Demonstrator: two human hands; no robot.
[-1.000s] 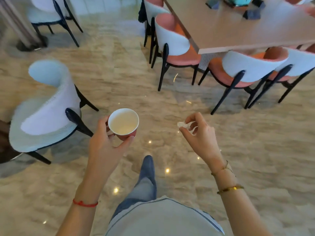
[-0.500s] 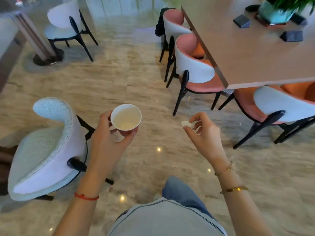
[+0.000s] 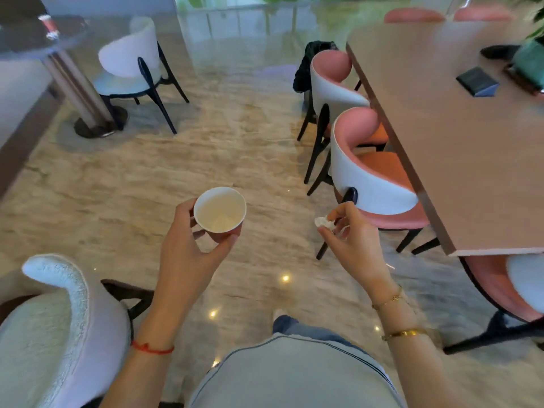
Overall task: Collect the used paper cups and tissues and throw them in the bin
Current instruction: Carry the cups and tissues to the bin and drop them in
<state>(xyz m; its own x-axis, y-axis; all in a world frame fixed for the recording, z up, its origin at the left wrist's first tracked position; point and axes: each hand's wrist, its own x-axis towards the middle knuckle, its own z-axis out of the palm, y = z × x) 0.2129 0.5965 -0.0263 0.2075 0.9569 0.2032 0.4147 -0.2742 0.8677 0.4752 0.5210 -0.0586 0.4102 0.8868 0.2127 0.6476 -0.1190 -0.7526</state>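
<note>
moved since a second ago: I've walked on along the aisle. The long table [image 3: 459,142] has slid down the right side of my view, the pale chair [image 3: 53,328] sits lower at my left, and a dark round side table [image 3: 44,36] has come into view far left. My hands haven't changed their hold at all.

left hand: my left hand [image 3: 188,254] is curled round the paper cup [image 3: 220,210], fingers on the far side, thumb under the red wall near the base.

right hand: my right hand [image 3: 351,240] pinches a small crumpled tissue [image 3: 323,222] between thumb and fingertips, the other fingers loosely bent.

where the stuff is: both carried out in front of my belly over the marble floor [image 3: 235,148], cup to the left, tissue to the right, clearly apart and about level.

cup axis: upright, mouth tipped a bit toward me, so I see straight in.

what's in the cup: looks empty to me, just the pale inside. Nothing tucked in it.

the bin: can't see one anywhere, so I honestly can't say which way it lies or which hand is nearer.

next bit, my guess: keep walking up the open lane between the pink chairs [image 3: 374,184] and the pale ones till a bin shows up. Dropping the tissue into the cup first would free a hand.

on the table: a dark flat box [image 3: 477,81] and a teal pot [image 3: 530,63]. I see no cups or tissues on the part in view.
</note>
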